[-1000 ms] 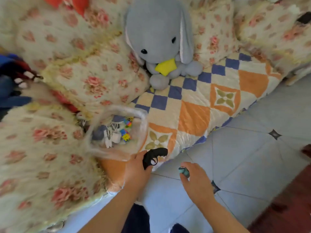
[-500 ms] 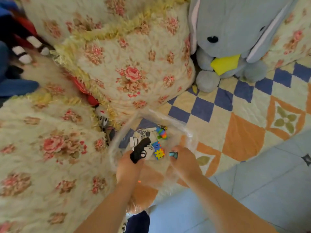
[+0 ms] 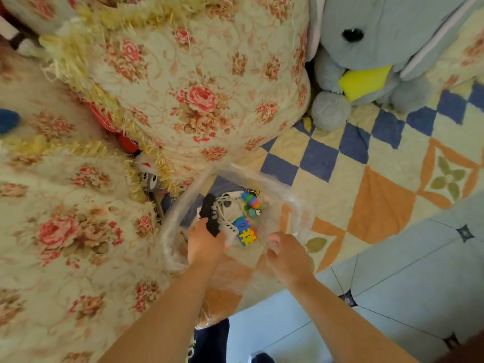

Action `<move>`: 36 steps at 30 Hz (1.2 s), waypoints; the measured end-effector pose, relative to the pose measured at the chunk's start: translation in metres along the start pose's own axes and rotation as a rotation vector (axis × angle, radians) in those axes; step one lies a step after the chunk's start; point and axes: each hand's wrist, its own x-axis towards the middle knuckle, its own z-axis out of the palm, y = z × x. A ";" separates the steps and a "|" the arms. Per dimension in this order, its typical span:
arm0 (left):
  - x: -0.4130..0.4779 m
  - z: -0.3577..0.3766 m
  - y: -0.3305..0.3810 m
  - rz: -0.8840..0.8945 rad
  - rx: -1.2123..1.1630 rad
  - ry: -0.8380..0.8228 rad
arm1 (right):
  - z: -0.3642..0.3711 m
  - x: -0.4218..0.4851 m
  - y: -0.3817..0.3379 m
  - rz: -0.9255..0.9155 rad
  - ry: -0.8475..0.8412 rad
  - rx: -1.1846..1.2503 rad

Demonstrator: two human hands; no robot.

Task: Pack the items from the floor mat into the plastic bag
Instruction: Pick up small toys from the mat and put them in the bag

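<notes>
Two foam tiles (image 3: 245, 229) — "6", "1".

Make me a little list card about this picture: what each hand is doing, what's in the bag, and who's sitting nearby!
left hand: gripping the black toy gun, lowered into the bag's mouth
right hand: pinching the rim of the plastic bag
in the bag: foam number pieces, rainbow toy, white cable
nearby: grey plush bunny
bag rests on: patchwork quilt
</notes>
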 end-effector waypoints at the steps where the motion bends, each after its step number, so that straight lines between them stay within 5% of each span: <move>1: -0.002 0.001 0.000 0.019 0.022 -0.021 | -0.002 -0.002 0.002 0.006 0.004 0.013; 10: -0.063 0.036 0.037 0.339 0.293 -0.228 | -0.041 -0.059 0.048 0.091 0.127 0.147; 21: -0.250 0.190 0.091 0.990 0.789 -0.521 | -0.055 -0.252 0.244 0.570 0.507 0.523; 36: -0.586 0.454 -0.023 1.535 1.264 -0.841 | 0.040 -0.549 0.528 1.003 0.824 0.830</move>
